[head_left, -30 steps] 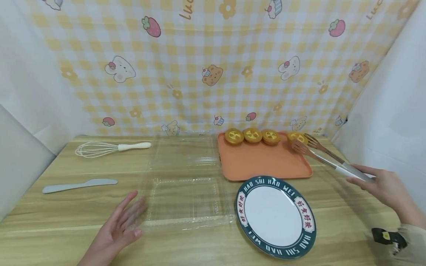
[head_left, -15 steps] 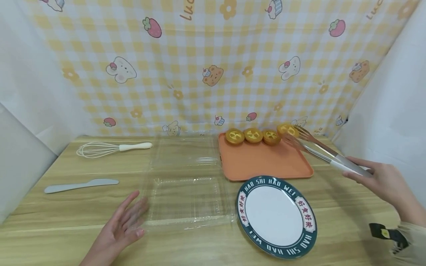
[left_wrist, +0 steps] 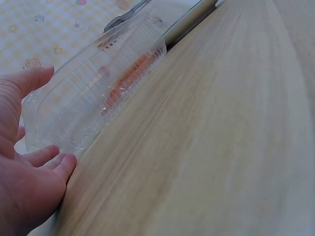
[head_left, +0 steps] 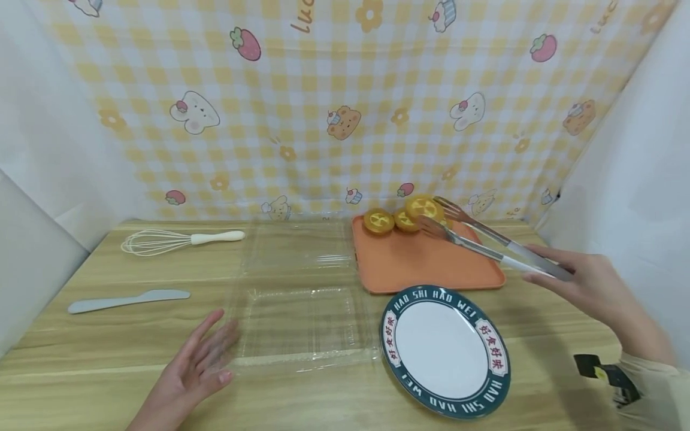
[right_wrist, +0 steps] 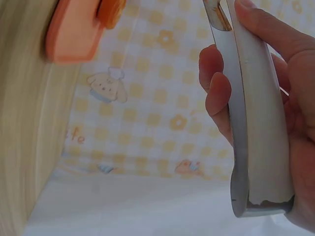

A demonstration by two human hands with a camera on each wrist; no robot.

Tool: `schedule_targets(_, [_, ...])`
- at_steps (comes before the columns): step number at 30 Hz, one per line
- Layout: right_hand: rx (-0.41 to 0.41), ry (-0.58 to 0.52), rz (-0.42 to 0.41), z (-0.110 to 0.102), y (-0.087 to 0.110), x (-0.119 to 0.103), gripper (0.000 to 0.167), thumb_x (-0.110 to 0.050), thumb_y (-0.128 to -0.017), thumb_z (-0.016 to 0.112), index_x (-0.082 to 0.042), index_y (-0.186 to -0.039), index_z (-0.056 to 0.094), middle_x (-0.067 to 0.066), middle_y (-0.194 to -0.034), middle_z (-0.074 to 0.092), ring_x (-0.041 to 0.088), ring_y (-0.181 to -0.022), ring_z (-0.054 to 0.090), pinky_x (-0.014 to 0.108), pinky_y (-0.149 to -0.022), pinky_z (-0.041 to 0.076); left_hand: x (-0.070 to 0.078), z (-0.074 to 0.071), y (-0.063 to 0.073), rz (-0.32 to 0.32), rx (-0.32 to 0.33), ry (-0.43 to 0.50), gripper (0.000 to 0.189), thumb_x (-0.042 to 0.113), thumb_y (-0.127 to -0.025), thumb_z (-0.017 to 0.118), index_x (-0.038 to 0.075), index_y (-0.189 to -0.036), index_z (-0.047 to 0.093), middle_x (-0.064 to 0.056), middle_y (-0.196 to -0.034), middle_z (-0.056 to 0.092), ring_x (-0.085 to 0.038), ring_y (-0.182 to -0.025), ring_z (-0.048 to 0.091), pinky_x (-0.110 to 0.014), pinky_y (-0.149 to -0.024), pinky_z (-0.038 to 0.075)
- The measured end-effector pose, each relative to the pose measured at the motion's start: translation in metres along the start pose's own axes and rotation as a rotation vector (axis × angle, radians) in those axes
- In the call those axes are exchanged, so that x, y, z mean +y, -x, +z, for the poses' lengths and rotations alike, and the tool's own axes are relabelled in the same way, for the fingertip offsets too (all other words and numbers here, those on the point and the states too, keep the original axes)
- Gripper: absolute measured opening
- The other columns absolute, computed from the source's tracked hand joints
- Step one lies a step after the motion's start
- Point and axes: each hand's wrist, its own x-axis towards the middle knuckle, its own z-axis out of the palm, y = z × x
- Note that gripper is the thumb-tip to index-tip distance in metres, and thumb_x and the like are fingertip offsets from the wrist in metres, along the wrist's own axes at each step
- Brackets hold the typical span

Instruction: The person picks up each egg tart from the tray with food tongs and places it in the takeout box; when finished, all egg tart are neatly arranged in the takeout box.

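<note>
Steel tongs (head_left: 539, 261) with brown tips sit in the right hand (head_left: 584, 287), its thumb clamped on one arm and its fingers curled round the other. Between the tips is a tart (head_left: 424, 208), over the far side of the orange tray (head_left: 431, 263). It partly hides the neighbouring tarts (head_left: 378, 221) on the tray; whether it touches them, I cannot tell.

The left hand (head_left: 185, 371) holds nothing: its thumb stands well apart from loosely bent fingers, which are at the near left edge of the clear box (head_left: 302, 323). Whether they touch the box, I cannot tell.

The box lies unfolded on the tabletop (head_left: 302, 398), left of the tray. A green-rimmed plate (head_left: 442, 350) is in front of the tray; a whisk (head_left: 202, 239) and a pale knife (head_left: 129, 301) lie left of the box.
</note>
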Motion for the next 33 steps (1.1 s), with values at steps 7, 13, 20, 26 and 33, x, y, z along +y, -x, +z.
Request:
schedule_targets(7, [-0.002,-0.073,-0.103,0.009,-0.011,-0.023,0.050,-0.016,-0.072,0.081,-0.009,-0.119,0.065,-0.007,-0.063,0.053,0.003,-0.048,0.036,0.019,-0.041,0.028,-0.001,0.000,-0.001,0.015,-0.001,-0.010,0.077,-0.012,-0.091,0.046,0.013,-0.150,0.002,-0.017,-0.151,0.018,-0.002,-0.128,0.034,-0.018,-0.096,0.038])
schedule_targets(13, [-0.017,-0.044,-0.152,0.015,-0.022,-0.040,0.049,-0.022,-0.073,0.080,-0.011,-0.119,0.065,-0.015,-0.052,0.032,0.001,-0.045,0.027,0.020,-0.040,0.023,-0.002,0.000,-0.001,0.048,-0.010,-0.004,0.077,-0.014,-0.090,0.045,0.011,-0.150,0.002,-0.011,-0.151,0.021,-0.003,-0.129,0.034,-0.018,-0.096,0.037])
schedule_targets(20, [-0.072,-0.123,-0.213,0.022,-0.034,-0.064,0.044,-0.019,-0.076,0.078,-0.007,-0.117,0.066,-0.014,-0.059,0.046,0.002,-0.049,0.039,0.019,-0.042,0.031,-0.003,0.000,-0.001,0.043,-0.005,-0.015,0.077,-0.013,-0.090,0.045,0.012,-0.150,0.003,-0.013,-0.151,0.021,-0.002,-0.128,0.034,-0.017,-0.096,0.037])
schedule_targets(26, [-0.128,-0.179,-0.275,0.027,-0.041,-0.086,0.045,-0.020,-0.078,0.077,-0.006,-0.118,0.064,-0.016,-0.064,0.052,0.002,-0.054,0.045,0.019,-0.043,0.036,-0.004,-0.001,-0.001,0.044,-0.008,-0.025,0.078,-0.012,-0.090,0.046,0.013,-0.150,0.003,-0.014,-0.151,0.020,-0.001,-0.128,0.034,-0.017,-0.096,0.037])
schedule_targets(33, [-0.171,-0.217,-0.405,0.034,-0.053,-0.110,0.046,-0.021,-0.079,0.075,-0.007,-0.121,0.062,-0.015,-0.072,0.059,-0.002,-0.054,0.044,0.018,-0.044,0.039,-0.003,-0.001,-0.001,0.013,0.007,-0.036,0.078,-0.010,-0.091,0.047,0.014,-0.150,0.003,-0.020,-0.150,0.018,0.000,-0.127,0.035,-0.016,-0.095,0.038])
